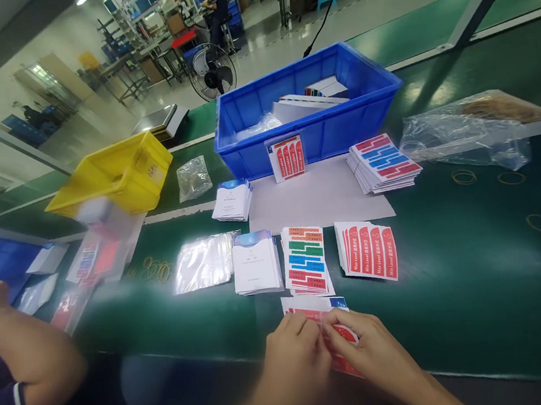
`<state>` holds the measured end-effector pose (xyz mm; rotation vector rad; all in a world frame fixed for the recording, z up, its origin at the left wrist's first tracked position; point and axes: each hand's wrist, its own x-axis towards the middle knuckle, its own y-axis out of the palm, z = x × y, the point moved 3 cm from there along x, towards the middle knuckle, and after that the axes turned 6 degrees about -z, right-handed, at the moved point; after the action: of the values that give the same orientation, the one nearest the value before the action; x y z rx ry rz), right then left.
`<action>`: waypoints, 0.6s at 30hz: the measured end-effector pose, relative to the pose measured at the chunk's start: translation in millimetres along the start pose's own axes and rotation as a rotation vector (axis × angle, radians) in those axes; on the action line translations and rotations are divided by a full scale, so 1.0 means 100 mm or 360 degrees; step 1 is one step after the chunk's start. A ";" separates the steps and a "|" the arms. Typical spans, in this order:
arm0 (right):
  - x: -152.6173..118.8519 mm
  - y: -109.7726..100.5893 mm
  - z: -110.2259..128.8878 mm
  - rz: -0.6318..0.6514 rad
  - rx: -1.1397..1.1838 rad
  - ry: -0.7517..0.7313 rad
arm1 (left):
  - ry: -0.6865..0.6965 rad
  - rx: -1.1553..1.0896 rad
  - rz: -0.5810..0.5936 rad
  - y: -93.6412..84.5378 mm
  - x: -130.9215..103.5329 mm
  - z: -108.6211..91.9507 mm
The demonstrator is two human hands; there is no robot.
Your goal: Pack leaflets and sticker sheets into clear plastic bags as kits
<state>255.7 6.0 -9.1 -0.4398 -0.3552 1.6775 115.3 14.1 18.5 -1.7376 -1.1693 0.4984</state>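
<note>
Reads "Max Level" and "Min Level" in turn on the red stickers point(369, 253), beyond the grip to the right; shows "Level" on the red sheet point(312, 313) in the grip

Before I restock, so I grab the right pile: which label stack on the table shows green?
The stack between the nearer white booklets and the fanned red labels; it alone has a green row.

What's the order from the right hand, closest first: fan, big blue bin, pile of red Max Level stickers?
1. Pile of red Max Level stickers, just past the right hand.
2. Big blue bin, behind the stickers.
3. Fan, beyond the bin, leftward.
</note>
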 end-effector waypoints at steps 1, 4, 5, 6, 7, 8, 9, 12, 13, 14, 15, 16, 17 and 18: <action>-0.02 0.01 -0.01 0.0000 -0.0007 -0.0006 | 0.0005 0.0013 -0.0017 -0.02 0.00 0.01; -0.08 -0.02 -0.08 -0.0073 -0.0030 -0.0003 | -0.0079 0.0103 -0.0178 -0.13 0.00 0.07; -0.11 -0.05 -0.12 -0.0099 -0.0029 -0.0003 | -0.0127 0.0132 -0.0249 -0.18 -0.02 0.11; -0.15 -0.07 -0.17 -0.0115 -0.0013 0.0000 | -0.0165 0.0149 -0.0312 -0.24 -0.03 0.14; -0.20 -0.09 -0.22 -0.0123 0.0019 0.0008 | -0.0196 0.0157 -0.0367 -0.31 -0.06 0.17; -0.26 -0.11 -0.28 -0.0150 0.0052 0.0029 | -0.0214 0.0161 -0.0427 -0.39 -0.09 0.21; -0.34 -0.13 -0.34 -0.0235 0.0074 0.0061 | -0.0223 0.0167 -0.0504 -0.49 -0.12 0.23; -0.57 -0.25 -0.53 -0.0754 0.0082 0.0180 | -0.0275 0.0274 -0.0891 -0.87 -0.27 0.29; -0.63 -0.28 -0.58 -0.0893 0.0105 0.0181 | -0.0294 0.0363 -0.1071 -1.02 -0.34 0.30; -0.66 -0.30 -0.62 -0.0952 0.0146 0.0160 | -0.0288 0.0472 -0.1266 -1.16 -0.41 0.29; -0.67 -0.30 -0.66 -0.0923 0.0200 0.0122 | -0.0264 0.0580 -0.1429 -1.28 -0.49 0.28; -0.64 -0.30 -0.70 -0.0821 0.0249 0.0079 | -0.0238 0.0681 -0.1544 -1.38 -0.55 0.26; -0.60 -0.30 -0.74 -0.0693 0.0279 0.0042 | -0.0209 0.0764 -0.1601 -1.44 -0.60 0.25; -0.55 -0.30 -0.78 -0.0567 0.0287 0.0023 | -0.0189 0.0831 -0.1608 -1.47 -0.64 0.25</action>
<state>325.5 -45.4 -58.8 -0.2378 -0.2515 1.3437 -4.3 -15.9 124.2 -0.5468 -1.6348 0.2335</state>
